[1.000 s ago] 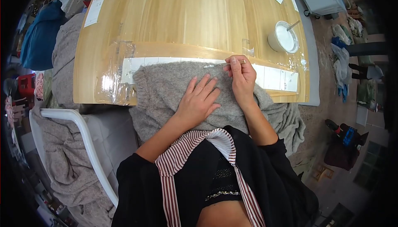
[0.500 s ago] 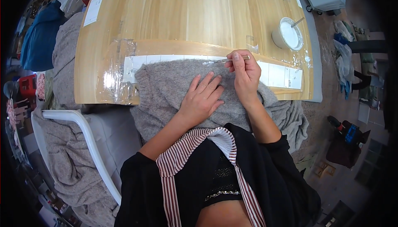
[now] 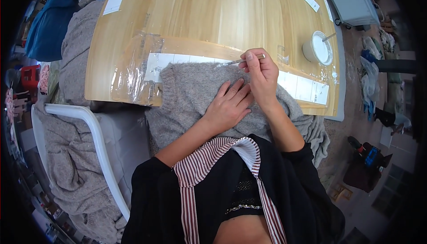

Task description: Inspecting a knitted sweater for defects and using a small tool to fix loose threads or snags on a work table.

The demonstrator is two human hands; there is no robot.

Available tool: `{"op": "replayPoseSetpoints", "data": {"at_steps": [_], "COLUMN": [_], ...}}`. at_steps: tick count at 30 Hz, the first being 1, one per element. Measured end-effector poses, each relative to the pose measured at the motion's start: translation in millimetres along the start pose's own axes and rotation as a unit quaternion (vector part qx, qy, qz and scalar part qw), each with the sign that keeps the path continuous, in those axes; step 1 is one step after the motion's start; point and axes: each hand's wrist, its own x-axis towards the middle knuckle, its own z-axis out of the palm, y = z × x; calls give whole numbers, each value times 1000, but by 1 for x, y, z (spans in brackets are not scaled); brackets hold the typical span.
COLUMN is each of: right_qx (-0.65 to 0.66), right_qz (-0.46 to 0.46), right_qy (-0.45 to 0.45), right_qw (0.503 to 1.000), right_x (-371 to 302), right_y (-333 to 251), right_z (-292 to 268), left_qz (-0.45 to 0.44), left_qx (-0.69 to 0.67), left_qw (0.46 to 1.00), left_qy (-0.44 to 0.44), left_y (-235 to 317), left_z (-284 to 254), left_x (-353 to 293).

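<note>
Fuzzy grey knitted garment (image 3: 191,86) drapes over pale wood-grain table (image 3: 191,17) edge; probably soft, stretchy; hold by ribbed band (image 3: 168,86). Left hand (image 3: 227,109) on it, fingers slightly apart; right hand (image 3: 263,72) pinches slim metallic tool (image 3: 235,62).

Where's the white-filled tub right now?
In the head view, the tub stands near the right edge of the wood-grain table, beyond and to the right of the right hand, a thin rod poking out.

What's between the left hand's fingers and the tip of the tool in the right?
Only grey knit fabric: in the head view, nothing else separates the left hand from the tip of the thin tool.
</note>
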Motion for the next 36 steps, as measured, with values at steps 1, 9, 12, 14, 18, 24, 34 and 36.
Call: {"op": "replayPoseSetpoints", "data": {"at_steps": [1, 9, 12, 14, 18, 24, 34, 36], "right_qx": [37, 45, 16, -63, -72, 34, -1, 22], "right_qz": [7, 54, 47, 54, -8, 39, 10, 12], "right_qy": [15, -93, -100, -131, -115, -4, -2, 1], "right_qw": [999, 993, 994, 988, 991, 999, 1000, 1000], "right_x": [1, 9, 12, 14, 17, 12, 7, 7], "right_y": [-3, 1, 7, 7, -1, -8, -4, -11], "right_z": [1, 41, 52, 55, 47, 14, 2, 2], "left_qz": [0, 1, 7, 7, 0, 2, 2, 3], "left_qx": [-2, -29, -33, -39, -41, -18, -10, -7], "left_qw": [1000, 999, 998, 997, 999, 1000, 1000, 1000], "left_qy": [4, 43, 61, 67, 36, 10, 5, 4], "left_y": [0, -4, -4, -5, -4, -1, 1, 1], "left_z": [0, 5, 8, 8, 5, -3, -3, -2], "left_x": [0, -5, -6, -5, -5, -4, -3, -4]}}
